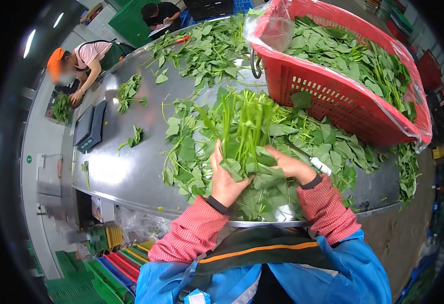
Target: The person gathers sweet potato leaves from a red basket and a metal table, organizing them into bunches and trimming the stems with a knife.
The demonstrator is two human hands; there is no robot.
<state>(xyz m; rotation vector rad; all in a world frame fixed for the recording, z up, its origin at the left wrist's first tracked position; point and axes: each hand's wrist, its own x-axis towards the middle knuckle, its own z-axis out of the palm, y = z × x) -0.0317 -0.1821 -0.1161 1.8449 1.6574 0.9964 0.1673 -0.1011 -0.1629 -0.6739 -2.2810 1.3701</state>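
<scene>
A bunch of leafy greens stands upright between my hands, its cut stems pointing up and its leaves hanging below. My left hand wraps the bunch from the left, thumb towards the middle. From the right, my right hand is closed round the leaves, some of its fingers hidden by them. A knife with a white handle lies on the loose greens just beyond my right wrist. More loose leaves and stems surround the bunch on the metal table.
A red plastic crate, lined with clear film and full of greens, stands at the right. A scale sits at the left. One co-worker bends over greens at the table's far left; another person is at the back.
</scene>
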